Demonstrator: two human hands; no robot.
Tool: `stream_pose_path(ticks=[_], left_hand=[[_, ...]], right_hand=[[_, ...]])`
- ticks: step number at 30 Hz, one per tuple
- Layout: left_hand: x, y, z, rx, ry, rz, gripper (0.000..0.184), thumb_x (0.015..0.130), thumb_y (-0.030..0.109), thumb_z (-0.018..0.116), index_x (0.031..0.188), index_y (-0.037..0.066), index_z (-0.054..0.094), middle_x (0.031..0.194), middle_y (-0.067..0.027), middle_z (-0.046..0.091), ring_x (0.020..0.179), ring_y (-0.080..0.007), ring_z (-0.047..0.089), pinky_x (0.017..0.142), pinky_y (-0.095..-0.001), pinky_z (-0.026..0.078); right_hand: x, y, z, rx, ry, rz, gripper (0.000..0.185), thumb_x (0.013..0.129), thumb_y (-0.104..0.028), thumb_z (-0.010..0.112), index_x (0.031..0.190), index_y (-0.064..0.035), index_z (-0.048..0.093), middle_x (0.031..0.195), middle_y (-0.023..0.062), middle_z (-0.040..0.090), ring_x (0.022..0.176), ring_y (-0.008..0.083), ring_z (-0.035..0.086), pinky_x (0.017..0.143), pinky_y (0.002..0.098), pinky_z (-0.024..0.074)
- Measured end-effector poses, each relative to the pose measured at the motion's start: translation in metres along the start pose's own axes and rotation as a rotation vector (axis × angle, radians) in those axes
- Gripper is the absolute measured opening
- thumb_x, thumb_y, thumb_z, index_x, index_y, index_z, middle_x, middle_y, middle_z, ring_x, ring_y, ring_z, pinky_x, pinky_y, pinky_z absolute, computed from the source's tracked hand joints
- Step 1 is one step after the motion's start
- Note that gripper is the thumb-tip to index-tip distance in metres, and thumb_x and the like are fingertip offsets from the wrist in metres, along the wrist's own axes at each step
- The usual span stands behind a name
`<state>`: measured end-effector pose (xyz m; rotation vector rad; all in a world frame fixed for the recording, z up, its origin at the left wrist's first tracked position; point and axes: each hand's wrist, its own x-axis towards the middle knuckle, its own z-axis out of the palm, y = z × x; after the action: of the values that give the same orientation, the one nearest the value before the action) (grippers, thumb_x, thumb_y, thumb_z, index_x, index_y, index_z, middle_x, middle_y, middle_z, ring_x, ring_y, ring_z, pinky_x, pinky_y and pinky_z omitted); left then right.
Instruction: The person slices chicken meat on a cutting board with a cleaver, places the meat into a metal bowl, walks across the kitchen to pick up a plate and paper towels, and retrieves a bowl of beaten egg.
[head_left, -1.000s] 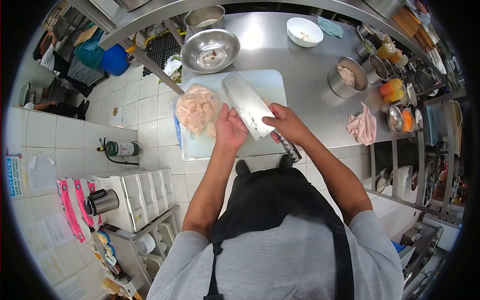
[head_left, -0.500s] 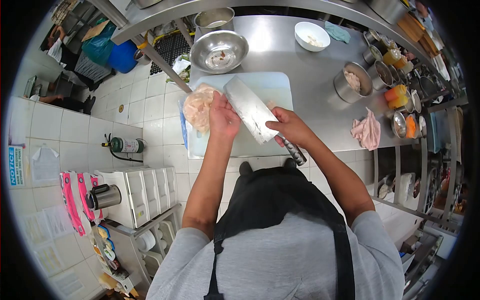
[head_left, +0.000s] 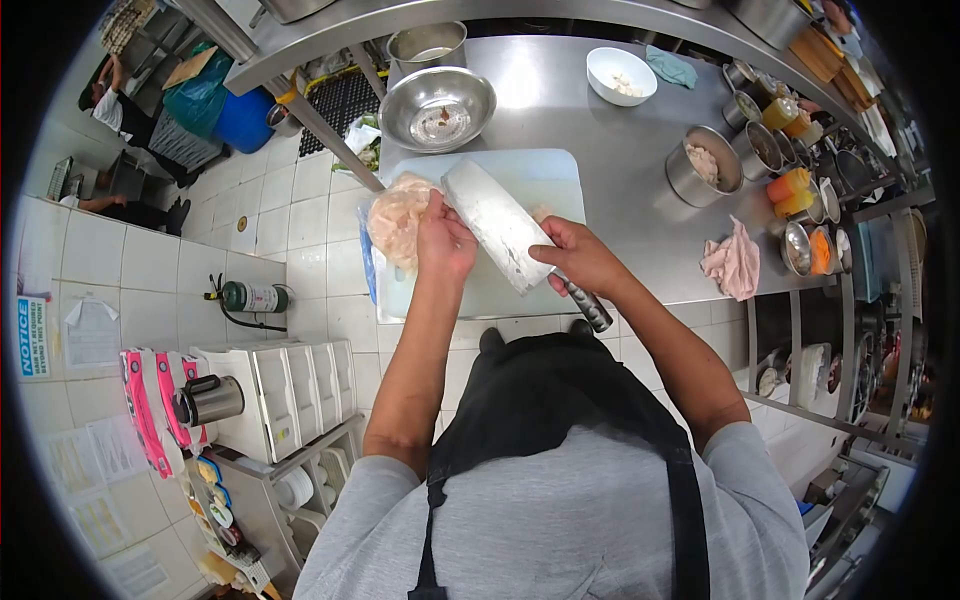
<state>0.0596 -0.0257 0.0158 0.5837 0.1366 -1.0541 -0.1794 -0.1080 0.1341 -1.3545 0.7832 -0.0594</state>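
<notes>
A broad cleaver is held tilted above the white cutting board, its blade pointing up and left. My right hand is closed on it where the dark handle meets the blade, with the thumb on the blade's face. My left hand is beside the blade's left edge, palm partly upward and fingers loosely bent. Whether those fingertips touch the steel is hard to tell. Pale raw meat, looking like chicken, lies in a heap at the board's left side, partly behind my left hand. A smaller pale piece shows behind the blade.
Behind the board stands a wide steel bowl. On the steel counter are a white bowl, a pot with pale meat and a pink cloth. A metal shelf crosses overhead. Another person is far left.
The cleaver has shifted slightly and its face catches more light. My left hand's fingers are more bent beside the blade. My right hand keeps its grip.
</notes>
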Motion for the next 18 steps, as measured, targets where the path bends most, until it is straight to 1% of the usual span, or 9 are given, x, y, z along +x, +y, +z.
stream_pose_path(ticks=[3, 6, 9, 12, 15, 18], left_hand=[[-0.004, -0.002, -0.009, -0.192, -0.354, -0.156, 0.033, 0.118, 0.032, 0.045, 0.123, 0.004, 0.064, 0.121, -0.0078, 0.075, 0.116, -0.0216, 0.072, 0.108, -0.0435, 0.057], [-0.016, -0.006, 0.008, -0.031, -0.128, -0.099, 0.032, 0.118, 0.027, 0.044, 0.125, 0.003, 0.064, 0.121, -0.0080, 0.075, 0.116, -0.0224, 0.072, 0.109, -0.0445, 0.057], [-0.038, -0.003, 0.033, -0.013, -0.072, -0.112, 0.031, 0.117, 0.024, 0.044, 0.126, 0.001, 0.063, 0.123, -0.0095, 0.075, 0.118, -0.0235, 0.072, 0.111, -0.0450, 0.056], [-0.048, -0.002, 0.039, -0.035, -0.109, -0.133, 0.031, 0.116, 0.022, 0.044, 0.128, 0.000, 0.063, 0.126, -0.0122, 0.075, 0.122, -0.0252, 0.072, 0.113, -0.0461, 0.055], [-0.019, -0.007, -0.012, -0.340, -0.483, -0.356, 0.031, 0.114, 0.020, 0.045, 0.128, -0.001, 0.064, 0.129, -0.0139, 0.075, 0.125, -0.0269, 0.071, 0.115, -0.0473, 0.053], [-0.057, -0.008, 0.046, -0.019, -0.100, -0.250, 0.030, 0.113, 0.022, 0.049, 0.125, 0.000, 0.065, 0.123, -0.0127, 0.076, 0.121, -0.0279, 0.072, 0.115, -0.0477, 0.053]], right_hand=[[0.008, 0.005, 0.000, 0.001, 0.009, -0.045, 0.019, 0.105, -0.011, 0.067, 0.117, 0.0021, 0.061, 0.091, 0.0092, 0.069, 0.052, 0.0137, 0.057, 0.048, 0.0320, 0.0466], [0.012, 0.004, 0.000, 0.018, 0.016, -0.073, 0.022, 0.104, -0.014, 0.067, 0.116, 0.0029, 0.060, 0.086, 0.0097, 0.069, 0.052, 0.0141, 0.059, 0.048, 0.0332, 0.0478], [0.011, -0.004, 0.002, 0.015, 0.020, -0.069, 0.021, 0.104, -0.014, 0.068, 0.115, 0.0027, 0.060, 0.087, 0.0096, 0.069, 0.052, 0.0140, 0.059, 0.048, 0.0329, 0.0476], [0.012, -0.009, 0.002, 0.015, 0.025, -0.077, 0.020, 0.103, -0.013, 0.068, 0.114, 0.0026, 0.060, 0.087, 0.0096, 0.069, 0.052, 0.0138, 0.059, 0.048, 0.0324, 0.0474], [0.015, -0.010, 0.002, 0.021, 0.038, -0.097, 0.019, 0.103, -0.013, 0.068, 0.113, 0.0022, 0.060, 0.086, 0.0094, 0.069, 0.052, 0.0136, 0.059, 0.047, 0.0320, 0.0474], [0.021, -0.010, 0.000, 0.032, 0.074, -0.125, 0.018, 0.104, -0.013, 0.069, 0.111, 0.0016, 0.061, 0.086, 0.0089, 0.069, 0.052, 0.0133, 0.059, 0.047, 0.0321, 0.0474]])
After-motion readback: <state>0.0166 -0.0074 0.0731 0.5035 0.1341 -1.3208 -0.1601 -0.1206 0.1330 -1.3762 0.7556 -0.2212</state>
